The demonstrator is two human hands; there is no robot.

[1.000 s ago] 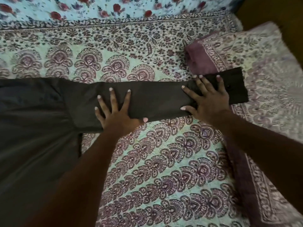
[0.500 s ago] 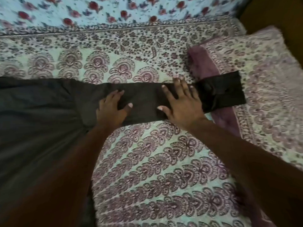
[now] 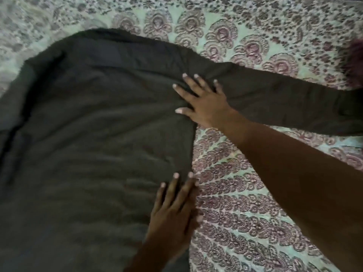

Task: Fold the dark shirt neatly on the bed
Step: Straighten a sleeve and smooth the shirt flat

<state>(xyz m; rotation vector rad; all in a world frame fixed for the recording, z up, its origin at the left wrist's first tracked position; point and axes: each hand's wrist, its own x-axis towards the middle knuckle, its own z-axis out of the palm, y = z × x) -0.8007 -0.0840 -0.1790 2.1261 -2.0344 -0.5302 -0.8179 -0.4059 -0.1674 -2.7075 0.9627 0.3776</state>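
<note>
The dark shirt (image 3: 88, 134) lay spread flat on the bed (image 3: 255, 26), its body filling the picture from the centre out towards 9 o'clock and down to 6 o'clock. One sleeve (image 3: 284, 101) stretched away from the body towards 3 o'clock and ran out of view at the edge. Soft creases crossed the cloth of the body.

The right hand (image 3: 202, 103) rested palm down where the sleeve joined the body, a little towards 1 o'clock from the centre. Its fingers were straight and spread, pointing towards 11 o'clock, and it gripped nothing. The forearm came in from 4 o'clock.

The left hand (image 3: 174, 211) lay flat at about 6 o'clock, on the side edge of the shirt's body. Its fingers were straight and close together, pointing to 12 o'clock, and it pressed rather than held. Its outer side seemed to overlap onto the bedspread (image 3: 245, 203), though blur made that edge hard to judge.

The bedspread was pale green with purplish fan-shaped motifs. A blurred maroon shape (image 3: 353, 55) showed at 2 o'clock, just beyond the sleeve.
</note>
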